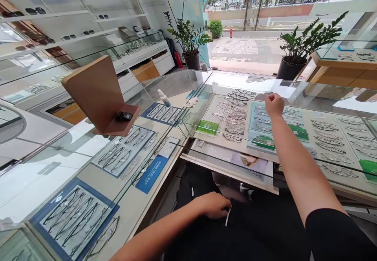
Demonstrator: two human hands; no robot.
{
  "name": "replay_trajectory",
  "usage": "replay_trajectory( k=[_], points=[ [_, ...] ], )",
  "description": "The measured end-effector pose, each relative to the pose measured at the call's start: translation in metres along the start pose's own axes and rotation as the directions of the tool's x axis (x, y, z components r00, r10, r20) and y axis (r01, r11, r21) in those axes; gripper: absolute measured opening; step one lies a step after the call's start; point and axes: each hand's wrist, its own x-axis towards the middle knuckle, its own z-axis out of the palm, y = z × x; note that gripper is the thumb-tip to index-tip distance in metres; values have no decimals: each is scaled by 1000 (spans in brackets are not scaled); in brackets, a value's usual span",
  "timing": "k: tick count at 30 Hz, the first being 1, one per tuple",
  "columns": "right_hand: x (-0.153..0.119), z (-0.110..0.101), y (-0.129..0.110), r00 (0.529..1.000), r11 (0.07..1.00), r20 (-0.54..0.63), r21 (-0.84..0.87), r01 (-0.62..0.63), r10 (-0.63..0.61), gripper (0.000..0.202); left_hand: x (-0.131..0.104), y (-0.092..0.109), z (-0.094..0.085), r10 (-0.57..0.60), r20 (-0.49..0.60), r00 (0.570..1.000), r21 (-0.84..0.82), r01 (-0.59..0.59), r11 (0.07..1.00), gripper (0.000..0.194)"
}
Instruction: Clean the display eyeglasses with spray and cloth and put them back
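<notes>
Right arm extends from the lower right toward the upper centre of the frame, right hand (274,104) loosely fisted, knuckles up. Left forearm crosses the bottom centre; left hand (212,205) lies palm-down, fingers curled.

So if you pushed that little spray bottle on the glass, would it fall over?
Probably, yes. The spray bottle stands upright on the glass counter and looks tall and narrow, so a push near its top would likely tip it. The smooth glass suggests a low push might just slide it. It looks small and plastic, so it is probably light and unlikely to break.
</notes>
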Motion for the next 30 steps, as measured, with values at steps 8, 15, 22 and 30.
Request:
replay_trajectory(
  k=[8, 15, 22, 30],
  points=[
    [-1, -4, -1, 1000, 1000, 19, -19, -5, 5, 5, -81, 68, -193, 58, -633, 772, 20, -58, 998, 26],
    [-2, -4, -1, 1000, 1000, 24, -12, -6, 6, 6, -20, 13, -289, 18, -805, 593, 311, 396, 864, 33],
    [-1, -3, 3, 999, 999, 36, -34, -5, 6, 7, 2, -4, -302, 57, -766, 640, 368, 365, 855, 29],
    [-5, -5, 0, 998, 999, 56, -48, -9, 11, 9, 1, -12, -312, 128, -761, 636, 331, 211, 920, 20]
  ],
)
